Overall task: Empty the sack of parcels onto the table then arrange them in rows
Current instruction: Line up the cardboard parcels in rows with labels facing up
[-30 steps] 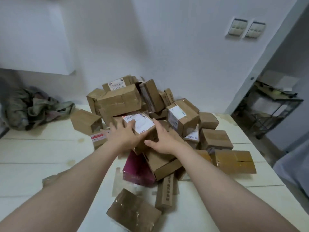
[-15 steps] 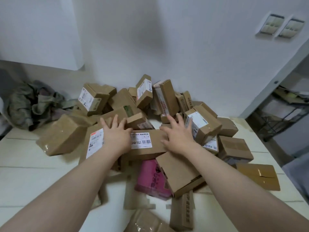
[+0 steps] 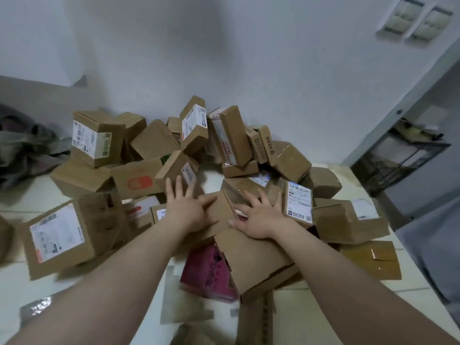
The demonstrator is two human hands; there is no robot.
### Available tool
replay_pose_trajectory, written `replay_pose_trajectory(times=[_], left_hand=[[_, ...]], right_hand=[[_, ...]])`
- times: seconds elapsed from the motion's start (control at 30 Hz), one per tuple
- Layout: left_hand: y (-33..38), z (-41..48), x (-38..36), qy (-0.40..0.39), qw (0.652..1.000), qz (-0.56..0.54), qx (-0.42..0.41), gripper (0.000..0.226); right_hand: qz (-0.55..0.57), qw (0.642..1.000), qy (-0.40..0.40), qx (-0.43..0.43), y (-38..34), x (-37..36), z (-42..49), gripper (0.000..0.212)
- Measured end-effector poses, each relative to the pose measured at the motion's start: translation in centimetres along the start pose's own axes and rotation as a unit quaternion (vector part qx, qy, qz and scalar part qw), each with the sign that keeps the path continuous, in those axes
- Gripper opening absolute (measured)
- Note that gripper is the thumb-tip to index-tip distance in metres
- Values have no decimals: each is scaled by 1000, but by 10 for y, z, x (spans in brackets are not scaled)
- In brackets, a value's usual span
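The parcels (image 3: 154, 145) lie heaped on the table (image 3: 331, 317) against the wall, the sack (image 3: 27, 148) crumpled at far left. The left hand (image 3: 185, 210) and right hand (image 3: 261, 217) press flat on them, fingers spread, gripping nothing. A hard outward shove could tip the box (image 3: 373, 260) by the right edge off.

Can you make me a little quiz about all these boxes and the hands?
1. True or false: the left hand and the right hand both lie flat, fingers straight, on the pile of parcels.
2. What colour is the small parcel peeking out beneath the big brown box? A) pink B) blue C) green
3. Fill in: the crumpled sack lies at the far ____ side of the table.
Key: 1 true; 2 A; 3 left.
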State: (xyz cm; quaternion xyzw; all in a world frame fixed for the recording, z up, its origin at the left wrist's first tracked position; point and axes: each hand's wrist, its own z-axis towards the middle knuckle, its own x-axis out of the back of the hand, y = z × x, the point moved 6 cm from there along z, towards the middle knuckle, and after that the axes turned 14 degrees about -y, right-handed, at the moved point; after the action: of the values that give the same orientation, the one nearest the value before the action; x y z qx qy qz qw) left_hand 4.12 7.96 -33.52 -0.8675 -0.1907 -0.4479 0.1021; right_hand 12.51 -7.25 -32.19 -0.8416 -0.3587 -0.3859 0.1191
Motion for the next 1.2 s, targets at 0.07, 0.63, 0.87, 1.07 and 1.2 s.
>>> replay_pose_trajectory(times=[0.07,0.63,0.87,1.07,1.2], left_hand=[[-28,-3,-11,-16,999,-25,38,84],[11,26,98,192,980,17,38,74],[16,110,107,175,977,102,64,83],[-15,124,108,158,972,52,165,77],[-36,116,73,102,969,-45,223,81]], right_hand=[[35,999,-3,-37,18,-3,2,71],[-219,935,259,102,-2,108,48,50],[-227,952,196,-59,60,118,112,62],[-35,983,139,-111,122,94,132,78],[51,978,37,-197,155,74,124,72]])
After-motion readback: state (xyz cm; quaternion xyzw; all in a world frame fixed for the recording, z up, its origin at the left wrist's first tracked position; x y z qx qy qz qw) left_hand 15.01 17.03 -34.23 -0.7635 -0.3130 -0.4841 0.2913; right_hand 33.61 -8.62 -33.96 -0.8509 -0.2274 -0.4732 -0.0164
